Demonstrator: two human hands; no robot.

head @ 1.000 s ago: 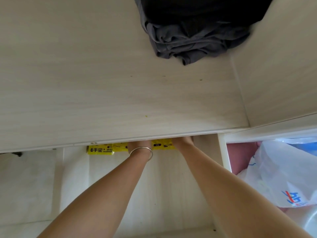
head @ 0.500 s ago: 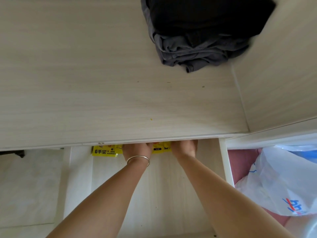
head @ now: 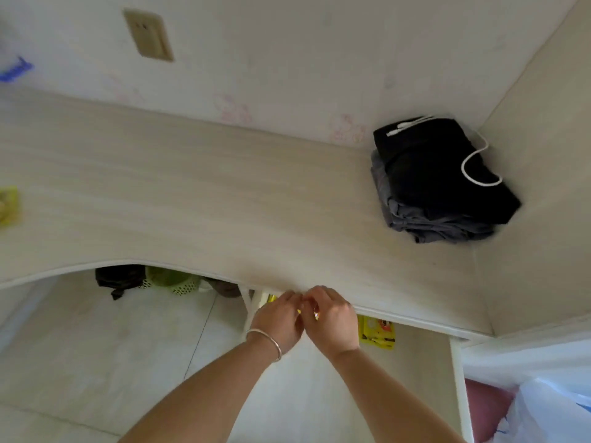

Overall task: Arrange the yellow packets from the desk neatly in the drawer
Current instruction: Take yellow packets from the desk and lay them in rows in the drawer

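Head view: left hand (head: 279,318) and right hand (head: 332,319) pinch small yellow foil packets (head: 377,335) in the pale wooden drawer (head: 425,378) under the bench (head: 224,203). Packets look light, thin and slippery; better to hold the edges.

Illumination is soft, diffuse and even, with a slightly warm cast. No hard shadows or glare appear. A faint shadow lies under the desk (head: 224,203) front edge, darkening the space below. The folded dark clothes (head: 441,187) show little internal detail. Motion blur softens the whole frame, strongest at the left border, where the yellow packet (head: 8,206) and the wall socket (head: 148,35) are smeared. Wide-angle distortion bends the desk edge into a curve. The right hand (head: 332,318) outline is soft.
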